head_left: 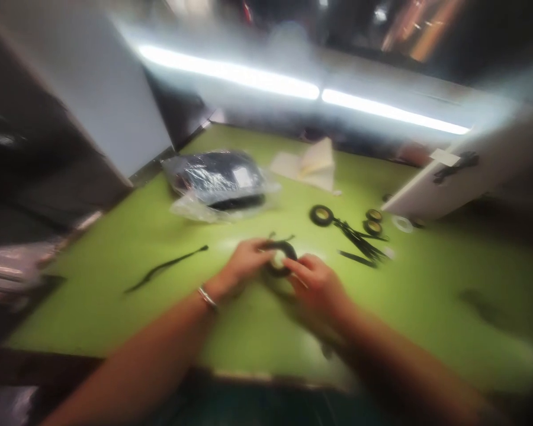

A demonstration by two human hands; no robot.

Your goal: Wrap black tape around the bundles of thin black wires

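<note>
Between my two hands, above the middle of the green table (266, 337), is a black tape roll (288, 247) with a pale centre. My left hand (247, 259) grips its left side, thumb and fingers closed on the rim. On the right side, the fingers of my right hand (314, 278) are pressed together against the same roll. Small dark strip ends show just behind it. A thin black strap (169, 263) lies on the table left of my left hand. Blur hides the finer detail at my fingertips.
Behind my hands lies a clear plastic bag (222, 180) with dark contents, beside an unfolded paper (317, 165). Toward the right are another black roll (321, 215), several black strips (359, 241), small rolls (373, 227) and a white ring (402, 223). A white panel (426, 189) stands behind them.
</note>
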